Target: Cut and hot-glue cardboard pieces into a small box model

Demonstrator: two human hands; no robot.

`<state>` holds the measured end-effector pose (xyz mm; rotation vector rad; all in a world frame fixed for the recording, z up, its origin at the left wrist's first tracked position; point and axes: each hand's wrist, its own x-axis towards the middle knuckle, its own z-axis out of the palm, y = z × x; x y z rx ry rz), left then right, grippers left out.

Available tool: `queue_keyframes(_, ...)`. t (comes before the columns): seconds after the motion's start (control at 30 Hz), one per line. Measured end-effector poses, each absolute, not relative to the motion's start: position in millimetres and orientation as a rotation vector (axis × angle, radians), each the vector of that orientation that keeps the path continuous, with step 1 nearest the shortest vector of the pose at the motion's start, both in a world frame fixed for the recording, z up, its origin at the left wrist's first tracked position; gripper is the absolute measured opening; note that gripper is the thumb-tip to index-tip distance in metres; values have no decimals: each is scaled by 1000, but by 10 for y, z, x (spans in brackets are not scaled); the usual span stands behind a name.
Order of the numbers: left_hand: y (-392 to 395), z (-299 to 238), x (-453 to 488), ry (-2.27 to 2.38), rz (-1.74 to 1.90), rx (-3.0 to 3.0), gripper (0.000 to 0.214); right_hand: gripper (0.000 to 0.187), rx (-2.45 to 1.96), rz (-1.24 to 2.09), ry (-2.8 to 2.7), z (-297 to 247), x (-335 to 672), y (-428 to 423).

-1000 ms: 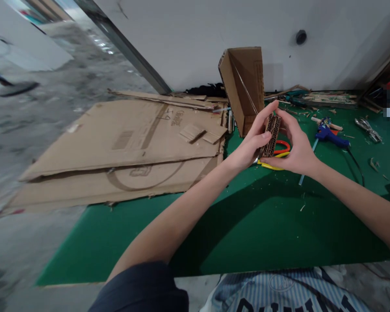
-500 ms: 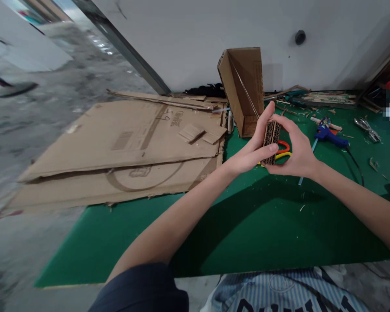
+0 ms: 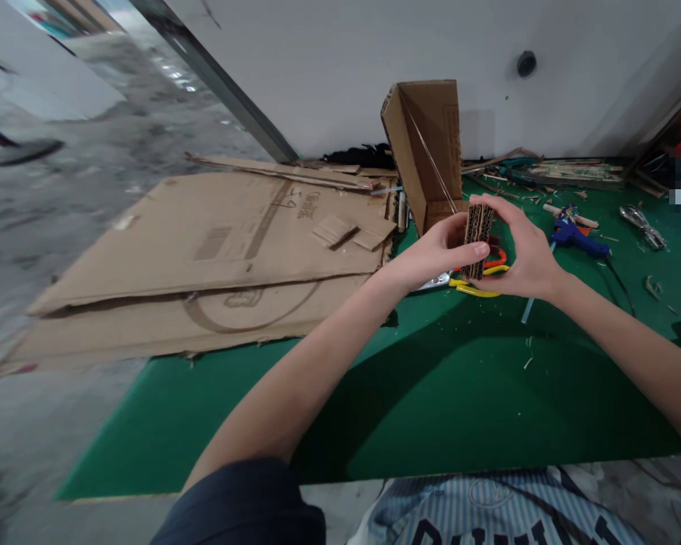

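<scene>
Between my hands is a small stack of cardboard pieces, its corrugated edges facing me, held above the table. My left hand grips it from the left, thumb pressed on the near face and the other fingers hidden behind. My right hand clasps its top and bottom ends from the right. Just below and beyond lie scissors with orange and yellow handles, partly covered by the stack and my hands. Behind stands an open cardboard box with thin strings across it.
Large flattened cardboard sheets cover the left of the green table, with small cardboard pieces on top. To the right lie a blue glue gun, a glue stick and a coiled cable. Wood scraps line the wall.
My left hand has lowered, its fingers moving from the stack's top to behind it. The stack has shifted slightly up and right, and more of the scissors shows.
</scene>
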<state>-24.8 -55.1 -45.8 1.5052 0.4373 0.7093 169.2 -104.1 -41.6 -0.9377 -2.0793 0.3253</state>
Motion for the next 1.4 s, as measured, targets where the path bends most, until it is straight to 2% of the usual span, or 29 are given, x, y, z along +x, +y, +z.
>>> queue_keyframes(0.1,-553,-437,-261,395,658,1494,60,94,-861,241,-2140,-457,1707,-1016)
queue_keyframes(0.23,-563,-444,-272,417,657,1475,65,96,-737,84,-2168,-545,1697,-973)
queue_keyframes(0.4,-562,-459,-288,338,634,1527,78,84,-696,-48,-2115,-553,1663,-1004)
queue_keyframes(0.53,-573,-429,-298,312,639,1584,73,79,-638,-115,-2113,-533,1652,-1011)
queue_keyframes(0.77,-651,-320,-262,354,753,1620,76,88,-610,-155,-2139,-592,1654,-944)
queue_keyframes(0.93,-649,-329,-296,337,681,1631,67,84,-603,-246,-2115,-559,1625,-993)
queue_keyframes(1.13,-635,-430,-237,294,669,1426,77,78,-705,-233,-2042,-496,1646,-1030)
queue_keyframes(1.4,-662,-466,-171,422,738,1345,58,80,-879,-111,-2062,-564,1666,-1011)
